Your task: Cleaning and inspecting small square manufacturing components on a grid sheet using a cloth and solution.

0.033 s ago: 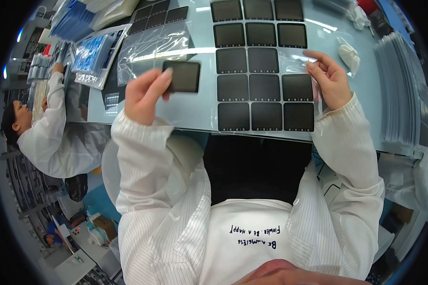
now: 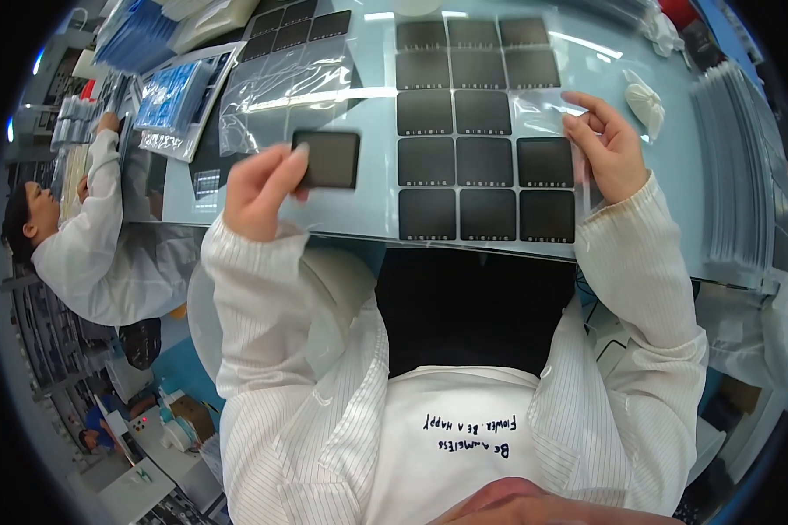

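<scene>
A dark square panel (image 2: 326,159) is pinched at its left edge between the thumb and fingers of the left hand (image 2: 258,191), and is held flat just above the pale blue worktop (image 2: 376,206), to the left of a grid of like panels. The right hand (image 2: 606,150) is closed on the edge of a clear plastic sheet (image 2: 541,112), which is gripped between thumb and bent fingers at the right side of the grid. The grid of dark panels (image 2: 486,162) is laid out in rows on the worktop, directly in front of the person; one place in its second row, under the clear sheet, is seen without a panel. A crumpled clear bag (image 2: 284,92) lies beyond the held panel, and more dark panels (image 2: 302,22) are set behind it toward the far edge. A tray of blue pieces (image 2: 168,96) is seen at the far left, and a small white bundle (image 2: 646,101) lies to the right of the right hand. A stack of thin grey sheets (image 2: 731,166) is kept along the right side of the worktop. Both forearms are covered by white striped sleeves (image 2: 263,297). At the left, another person in a white coat (image 2: 96,245) is seated at the same worktop, with a hand (image 2: 107,121) raised toward the tray.
</scene>
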Demonstrator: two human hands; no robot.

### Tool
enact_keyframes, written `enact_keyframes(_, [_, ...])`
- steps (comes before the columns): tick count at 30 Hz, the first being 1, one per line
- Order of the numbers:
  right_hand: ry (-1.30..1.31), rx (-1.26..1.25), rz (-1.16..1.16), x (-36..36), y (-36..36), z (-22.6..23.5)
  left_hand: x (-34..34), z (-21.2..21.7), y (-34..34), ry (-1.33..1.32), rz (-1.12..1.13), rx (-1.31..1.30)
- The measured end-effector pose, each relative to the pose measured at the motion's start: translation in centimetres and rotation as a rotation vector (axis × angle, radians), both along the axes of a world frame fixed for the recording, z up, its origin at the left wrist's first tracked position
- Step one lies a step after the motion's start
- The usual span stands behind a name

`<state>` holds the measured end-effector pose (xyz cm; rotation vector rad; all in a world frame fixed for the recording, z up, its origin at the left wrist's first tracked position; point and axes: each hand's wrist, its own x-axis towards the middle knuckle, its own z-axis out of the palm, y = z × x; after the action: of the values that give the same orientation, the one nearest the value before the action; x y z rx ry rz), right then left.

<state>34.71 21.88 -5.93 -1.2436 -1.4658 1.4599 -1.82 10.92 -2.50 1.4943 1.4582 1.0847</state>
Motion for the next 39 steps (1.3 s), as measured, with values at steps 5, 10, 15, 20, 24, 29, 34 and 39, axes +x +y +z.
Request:
enact_keyframes(5, [-0.013, 0.053, -0.004, -0.4, -0.7, 0.1, -5.0, -1.1, -9.0, -0.101, -0.132, -0.620])
enact_keyframes(10, [-0.034, 0.087, -0.002, -0.1, -0.5, -0.1, -9.7, -9.5, -11.2, -0.273, 0.445, -0.628])
enact_keyframes(15, [-0.041, 0.107, -0.015, -0.1, -0.4, -0.3, -12.4, -13.5, -8.0, -0.429, 0.832, -0.310])
enact_keyframes(20, [-0.051, 0.136, -0.058, -0.1, -0.7, -0.7, -8.9, -11.7, -7.8, -0.220, 0.330, -0.728])
enact_keyframes(24, [-0.143, 0.171, -0.093, -1.0, -1.6, 0.4, -6.0, -2.0, -7.0, -0.222, -0.401, -0.559])
enact_keyframes(29, [-0.150, 0.339, -0.152, -0.5, -1.6, -0.7, -6.5, 0.4, 0.7, 0.128, 0.336, -0.053])
enact_keyframes(34, [-0.205, 0.365, -0.213, -0.9, -1.6, -0.6, -10.1, -2.3, 10.1, 1.100, 0.710, -0.204])
enact_keyframes(39, [-0.262, 0.353, -0.179, -0.6, -1.2, -0.7, -8.9, -0.9, 13.9, 1.216, 0.662, -0.469])
